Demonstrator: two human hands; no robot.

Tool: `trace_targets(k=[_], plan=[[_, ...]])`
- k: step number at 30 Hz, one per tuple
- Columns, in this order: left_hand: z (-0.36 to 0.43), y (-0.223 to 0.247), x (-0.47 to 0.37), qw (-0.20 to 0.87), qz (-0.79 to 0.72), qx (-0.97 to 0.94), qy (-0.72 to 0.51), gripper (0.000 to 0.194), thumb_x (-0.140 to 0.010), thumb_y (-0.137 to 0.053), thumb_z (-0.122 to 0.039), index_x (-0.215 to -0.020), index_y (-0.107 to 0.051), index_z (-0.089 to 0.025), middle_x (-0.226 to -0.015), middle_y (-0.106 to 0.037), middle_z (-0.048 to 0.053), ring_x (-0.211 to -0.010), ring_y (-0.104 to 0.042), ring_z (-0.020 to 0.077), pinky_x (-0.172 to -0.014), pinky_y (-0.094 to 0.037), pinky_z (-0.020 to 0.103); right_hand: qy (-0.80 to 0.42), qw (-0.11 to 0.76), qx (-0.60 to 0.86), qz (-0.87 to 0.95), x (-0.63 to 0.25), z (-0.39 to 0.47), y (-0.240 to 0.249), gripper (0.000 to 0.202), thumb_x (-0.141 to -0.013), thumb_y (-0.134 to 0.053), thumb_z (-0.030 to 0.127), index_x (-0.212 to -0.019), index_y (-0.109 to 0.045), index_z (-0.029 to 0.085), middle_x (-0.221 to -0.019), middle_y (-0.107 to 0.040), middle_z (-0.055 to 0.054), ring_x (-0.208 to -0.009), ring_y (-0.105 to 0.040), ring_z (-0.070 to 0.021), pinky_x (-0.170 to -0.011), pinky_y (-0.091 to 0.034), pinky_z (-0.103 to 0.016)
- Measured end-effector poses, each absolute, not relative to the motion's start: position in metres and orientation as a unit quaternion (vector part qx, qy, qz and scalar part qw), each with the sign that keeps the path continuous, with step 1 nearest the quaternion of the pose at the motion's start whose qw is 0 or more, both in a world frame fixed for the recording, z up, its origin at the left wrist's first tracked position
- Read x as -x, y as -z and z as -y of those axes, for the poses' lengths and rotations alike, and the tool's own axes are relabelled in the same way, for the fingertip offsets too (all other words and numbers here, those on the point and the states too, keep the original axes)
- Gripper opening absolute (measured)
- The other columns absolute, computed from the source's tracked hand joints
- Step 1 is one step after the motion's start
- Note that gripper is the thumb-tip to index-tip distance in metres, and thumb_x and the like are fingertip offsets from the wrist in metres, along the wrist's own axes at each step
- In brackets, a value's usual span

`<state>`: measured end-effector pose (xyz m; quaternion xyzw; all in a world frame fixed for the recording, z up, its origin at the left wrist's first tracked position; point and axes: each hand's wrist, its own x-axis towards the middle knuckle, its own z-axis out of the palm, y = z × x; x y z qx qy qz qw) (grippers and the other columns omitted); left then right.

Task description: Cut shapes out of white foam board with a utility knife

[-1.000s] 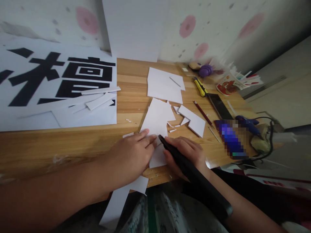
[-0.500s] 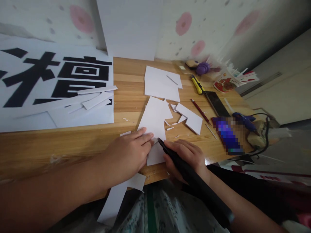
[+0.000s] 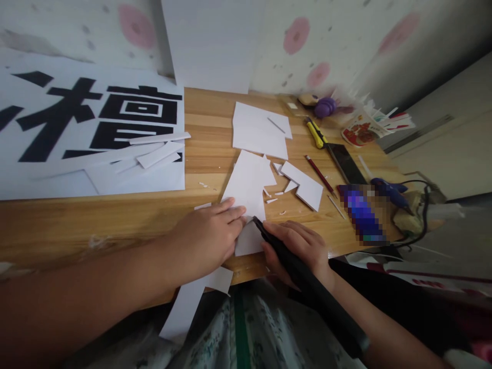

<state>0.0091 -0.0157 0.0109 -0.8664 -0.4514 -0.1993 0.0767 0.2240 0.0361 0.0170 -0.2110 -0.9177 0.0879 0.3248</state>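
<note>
My right grip (image 3: 306, 247) clasps a black tool (image 3: 321, 302), its tip at the white board (image 3: 248, 177) just ahead-left; my left grip (image 3: 209, 234), unclenched, presses the board beneath its fingers.

This looks like a room in a home, set up as a craft corner. The wall (image 3: 342, 48) bears a pale covering with pink flower-like blotches. Strewn over the wood-grain table (image 3: 209, 123) are a yellow utility knife (image 3: 315, 134), a dark red pencil (image 3: 320, 175), a blue glue gun (image 3: 392, 195), white board offcuts (image 3: 306, 188) and a printed food tub (image 3: 358, 132) crammed with strips (image 3: 397, 122).
</note>
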Motion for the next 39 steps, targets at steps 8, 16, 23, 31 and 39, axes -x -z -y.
trace_targets(k=[8,16,23,31,39], plan=[[0.016,-0.009,-0.01,0.032,0.465,0.868,0.173,0.033,-0.085,-0.047,-0.012,-0.112,-0.065,-0.007,-0.123,-0.068,0.012,-0.118,-0.062,0.0192,-0.112,-0.043,0.032,-0.057,0.343,0.186,0.919,-0.227,-0.027,-0.012,0.031,-0.082,-0.062,0.011,-0.112,-0.062,0.015,-0.076,-0.072,-0.008,-0.063,-0.066,-0.019,-0.056,-0.056,-0.03],[0.02,-0.013,-0.01,-0.013,0.477,0.862,0.169,0.026,-0.088,-0.05,-0.014,-0.111,-0.063,-0.011,-0.131,-0.061,0.014,-0.127,-0.054,0.024,-0.113,-0.043,0.039,-0.173,0.43,0.318,0.827,-0.245,-0.02,-0.009,0.032,-0.081,-0.068,0.02,-0.112,-0.065,0.025,-0.086,-0.076,-0.003,-0.069,-0.072,-0.0177,-0.061,-0.059,-0.027],[0.016,-0.017,-0.009,0.0,0.6,0.791,0.122,0.051,-0.08,-0.073,-0.038,-0.123,-0.057,-0.015,-0.132,-0.054,0.018,-0.119,-0.053,0.0377,-0.102,-0.045,0.06,-0.252,0.41,0.368,0.796,-0.239,-0.021,-0.004,0.027,-0.085,-0.068,0.027,-0.112,-0.066,0.027,-0.098,-0.076,-0.003,-0.084,-0.073,-0.0201,-0.073,-0.06,-0.03],[0.01,-0.016,-0.005,-0.085,0.597,0.774,0.192,0.03,-0.076,-0.062,-0.012,-0.105,-0.059,-0.02,-0.113,-0.059,0.007,-0.104,-0.056,0.027,-0.093,-0.052,0.047,-0.249,0.393,0.355,0.811,-0.226,-0.025,-0.007,0.025,-0.086,-0.065,0.027,-0.111,-0.064,0.024,-0.094,-0.076,-0.004,-0.079,-0.072,-0.0186,-0.068,-0.059,-0.028],[0.011,-0.018,-0.004,-0.08,0.596,0.781,0.168,0.017,-0.08,-0.059,-0.018,-0.096,-0.063,-0.021,-0.112,-0.057,0.008,-0.101,-0.055,0.0278,-0.091,-0.052,0.048,-0.198,0.405,0.356,0.819,-0.21,-0.031,-0.012,0.021,-0.085,-0.065,0.026,-0.105,-0.065,0.022,-0.084,-0.076,-0.004,-0.069,-0.072,-0.0177,-0.062,-0.059,-0.027]])
